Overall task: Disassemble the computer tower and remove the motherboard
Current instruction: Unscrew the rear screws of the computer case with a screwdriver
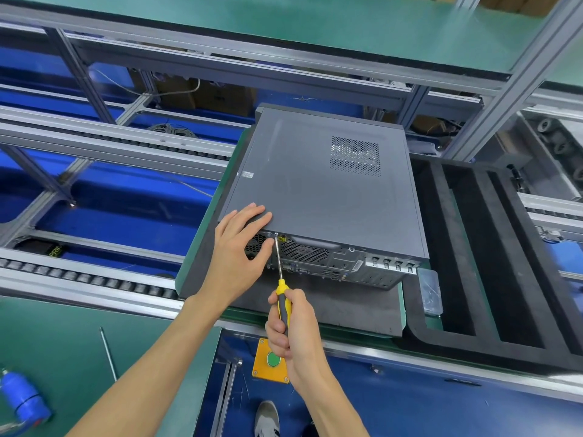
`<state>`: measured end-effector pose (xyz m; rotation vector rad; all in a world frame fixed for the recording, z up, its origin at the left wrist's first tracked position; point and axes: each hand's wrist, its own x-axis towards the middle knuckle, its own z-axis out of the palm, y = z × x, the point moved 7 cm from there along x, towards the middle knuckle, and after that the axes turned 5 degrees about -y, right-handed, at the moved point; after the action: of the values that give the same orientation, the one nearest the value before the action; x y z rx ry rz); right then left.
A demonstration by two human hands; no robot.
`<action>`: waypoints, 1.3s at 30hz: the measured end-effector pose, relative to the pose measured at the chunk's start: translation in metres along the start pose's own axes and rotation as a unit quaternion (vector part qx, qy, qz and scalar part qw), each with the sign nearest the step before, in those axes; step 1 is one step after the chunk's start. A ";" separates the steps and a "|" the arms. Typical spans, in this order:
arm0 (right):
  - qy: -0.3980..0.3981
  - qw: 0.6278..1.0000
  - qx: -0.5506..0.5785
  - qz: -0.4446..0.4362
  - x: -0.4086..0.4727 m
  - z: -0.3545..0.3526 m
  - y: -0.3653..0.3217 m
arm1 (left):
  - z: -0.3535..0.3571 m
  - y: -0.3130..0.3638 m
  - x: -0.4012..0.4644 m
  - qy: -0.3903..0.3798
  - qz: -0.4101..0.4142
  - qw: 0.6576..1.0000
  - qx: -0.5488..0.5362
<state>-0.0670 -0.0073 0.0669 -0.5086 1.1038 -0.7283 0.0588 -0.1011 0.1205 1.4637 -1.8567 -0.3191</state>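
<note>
A dark grey computer tower (318, 187) lies on its side on a grey foam pad (340, 307), its rear panel with fan grille and ports facing me. My left hand (239, 247) rests on the tower's near left corner, fingers flat on the side panel and thumb against the rear panel. My right hand (293, 329) grips the yellow-and-grey handle of a screwdriver (281, 285). The screwdriver's tip sits on a screw (276, 235) at the top edge of the rear panel, beside my left thumb.
A black foam tray (492, 279) with long slots lies right of the tower, and a small clear plastic box (429, 290) sits between them. A yellow box with a green button (272, 361) is below my right hand. Roller conveyor rails (94, 279) run left. A blue tool (22, 398) lies bottom left.
</note>
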 end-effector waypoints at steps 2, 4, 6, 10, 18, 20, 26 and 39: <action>0.001 1.000 0.010 -0.001 0.001 -0.002 -0.001 | 0.000 0.000 0.000 0.001 0.001 1.000 -0.003; 0.001 1.000 0.013 -0.002 0.001 -0.003 -0.003 | 0.000 0.000 0.000 0.001 0.004 1.000 -0.003; -0.002 1.000 0.014 -0.002 0.001 -0.004 -0.003 | 0.000 0.000 0.000 0.000 0.007 1.000 -0.002; -0.007 1.000 0.011 -0.003 0.000 -0.003 -0.003 | 0.000 0.001 0.000 0.007 0.010 1.000 0.002; -0.008 1.000 0.002 -0.003 0.000 -0.003 -0.005 | 0.002 -0.002 0.001 0.011 0.012 1.000 0.001; -0.007 1.000 0.007 -0.005 0.001 -0.002 -0.005 | 0.003 -0.003 0.000 0.010 0.012 1.000 -0.001; -0.010 1.000 0.014 -0.008 0.002 -0.003 -0.005 | 0.003 -0.006 0.000 0.009 0.013 1.000 0.000; -0.012 0.999 0.043 -0.003 0.000 -0.001 -0.004 | 0.001 -0.003 0.000 0.004 0.009 1.000 -0.003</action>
<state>-0.0692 -0.0103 0.0691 -0.4466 1.0449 -0.7689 0.0598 -0.1022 0.1179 1.4407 -1.8610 -0.3090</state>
